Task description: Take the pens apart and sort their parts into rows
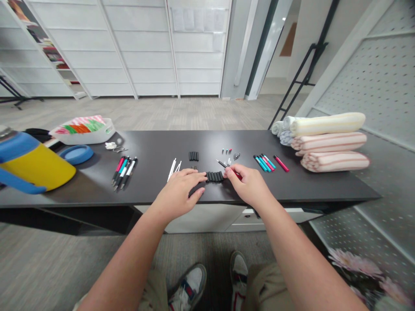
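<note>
My right hand [244,181] is closed around a red pen [239,176] whose dark, silver-tipped end [221,163] points up and left. Right at its fingertips is a row of short black rubber pen grips [214,176]. My left hand [181,190] lies at the other end of that row, fingers stretched and thumb apart, seemingly holding nothing. Thin white refills [172,170] lie beyond its knuckles, partly hidden. Farther back sits another group of black grips [193,156]. Small coloured pen parts [227,151] and metal springs or clips [237,156] lie beyond my right hand.
Teal and red pen barrels [265,163] lie right, beside a lone red barrel [281,163]. Assembled pens [124,172] are left. Rolled towels [330,142] stack at the right end. A blue-yellow container [35,162], blue ring [76,154] and white basket [86,137] occupy the left.
</note>
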### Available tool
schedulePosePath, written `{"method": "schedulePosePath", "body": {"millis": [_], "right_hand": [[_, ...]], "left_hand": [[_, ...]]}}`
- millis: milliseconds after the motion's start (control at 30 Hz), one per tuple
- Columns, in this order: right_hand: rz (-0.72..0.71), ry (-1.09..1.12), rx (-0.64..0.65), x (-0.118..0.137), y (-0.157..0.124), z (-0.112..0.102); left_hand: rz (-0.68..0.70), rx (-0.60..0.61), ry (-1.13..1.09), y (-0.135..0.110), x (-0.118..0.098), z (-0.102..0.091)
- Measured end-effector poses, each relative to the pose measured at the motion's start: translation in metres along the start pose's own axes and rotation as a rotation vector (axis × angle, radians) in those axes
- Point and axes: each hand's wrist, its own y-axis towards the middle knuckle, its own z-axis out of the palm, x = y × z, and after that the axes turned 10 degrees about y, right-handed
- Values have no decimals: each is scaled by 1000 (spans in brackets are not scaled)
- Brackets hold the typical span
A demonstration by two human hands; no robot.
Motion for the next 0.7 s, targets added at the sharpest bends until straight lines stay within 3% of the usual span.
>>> {"method": "schedulePosePath", "body": {"millis": [467,600,700], "right_hand": [[8,9,4,-1,0,-1],[-33,21,15,0,-1,-2],[-138,7,95,3,-3,-1]], "left_hand": [[-15,-26,-24,0,-1,0],[-37,-123,-76,0,1,-1],[-90,-224,-103,-1,2,-2]]}}
